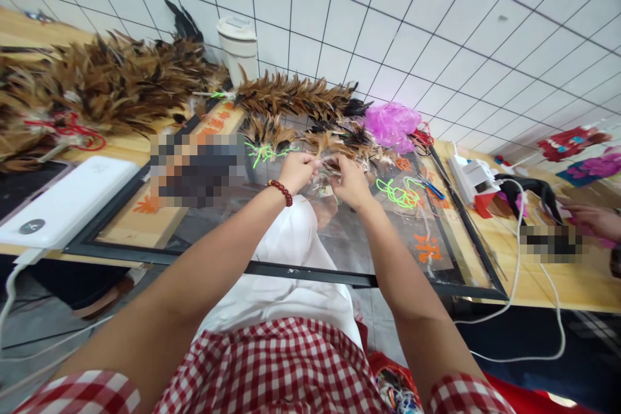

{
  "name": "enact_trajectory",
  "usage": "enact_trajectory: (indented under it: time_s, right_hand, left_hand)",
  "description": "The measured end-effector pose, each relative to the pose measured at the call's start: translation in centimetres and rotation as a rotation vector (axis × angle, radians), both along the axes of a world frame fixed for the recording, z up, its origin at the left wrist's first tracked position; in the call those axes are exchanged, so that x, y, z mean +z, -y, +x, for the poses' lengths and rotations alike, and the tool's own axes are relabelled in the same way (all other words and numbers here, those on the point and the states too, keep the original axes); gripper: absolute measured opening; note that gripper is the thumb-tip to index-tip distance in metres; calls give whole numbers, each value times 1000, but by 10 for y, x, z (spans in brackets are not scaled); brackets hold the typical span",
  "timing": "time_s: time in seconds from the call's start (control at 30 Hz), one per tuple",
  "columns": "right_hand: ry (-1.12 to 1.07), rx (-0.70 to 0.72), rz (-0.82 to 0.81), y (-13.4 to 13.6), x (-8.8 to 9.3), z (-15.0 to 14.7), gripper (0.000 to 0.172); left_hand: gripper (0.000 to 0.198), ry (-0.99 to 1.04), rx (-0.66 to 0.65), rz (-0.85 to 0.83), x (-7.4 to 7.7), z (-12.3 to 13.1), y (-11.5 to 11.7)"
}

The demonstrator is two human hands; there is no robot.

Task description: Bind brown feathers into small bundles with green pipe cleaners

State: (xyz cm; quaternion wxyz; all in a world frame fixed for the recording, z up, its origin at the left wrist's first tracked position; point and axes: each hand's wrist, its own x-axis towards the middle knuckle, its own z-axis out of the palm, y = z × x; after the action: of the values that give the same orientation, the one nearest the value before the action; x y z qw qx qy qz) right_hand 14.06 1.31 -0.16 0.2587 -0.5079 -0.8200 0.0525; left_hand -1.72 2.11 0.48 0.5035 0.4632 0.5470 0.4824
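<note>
My left hand (301, 170), with a dark red bead bracelet (280, 193) at its wrist, is closed in a pinch above a clear framed panel (233, 223). Close beside it, my right hand (350, 181) is pinched too, fingertips turned toward the left ones. Thin pale bits show between the fingertips, too small and blurred to name. Just beyond the hands lie loose brown feathers (323, 141). A feather bunch (269, 132) with bright green string (264, 154) is left of them. More green string (398, 194) lies in loops to the right.
A long feather garland (295, 96) and a white cup (237, 48) stand along the tiled wall. More feathers (121, 81) and a white power bank (68, 200) are left. Pink plastic (392, 124), a blue pen-like tool (433, 189), a power strip (466, 178) and another person's hand (594, 220) are right.
</note>
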Motion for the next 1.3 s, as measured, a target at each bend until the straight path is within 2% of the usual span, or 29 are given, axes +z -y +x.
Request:
enact_trajectory:
  time_s: [0.07, 0.13, 0.27, 0.37, 0.57, 0.7, 0.9, 1.07, 1.2, 1.3]
  right_hand:
    - [-18, -9, -28, -2, -3, 2, 40]
    - [-51, 50, -41, -3, -4, 5, 26]
    - [-87, 216, -66, -3, -5, 5, 13]
    - [-48, 247, -91, -3, -6, 3, 6]
    - [91, 121, 3, -3, -1, 2, 16]
    - [195, 68, 130, 1, 5, 0, 15]
    - [261, 24, 179, 4, 8, 0, 18]
    - [244, 37, 163, 4, 8, 0, 24]
    - [177, 50, 153, 5, 8, -2, 27]
    - [113, -12, 170, 5, 7, -3, 29]
  left_hand:
    - [15, 53, 79, 18, 3, -1, -1]
    - [16, 106, 128, 22, 5, -2, -2]
    - [17, 152, 134, 5, 8, -3, 0]
    - [17, 156, 120, -10, 10, -2, 1]
    - [15, 88, 75, -11, 5, -2, -1]
    - [11, -50, 5, 14, -3, -1, -2]
    - [14, -224, -79, 79, -13, -1, -2]
    - [18, -288, -116, 229, -14, -1, 0]
    - [20, -295, -141, 222, -11, -2, 3]
    - [21, -298, -121, 211, -9, -2, 3]
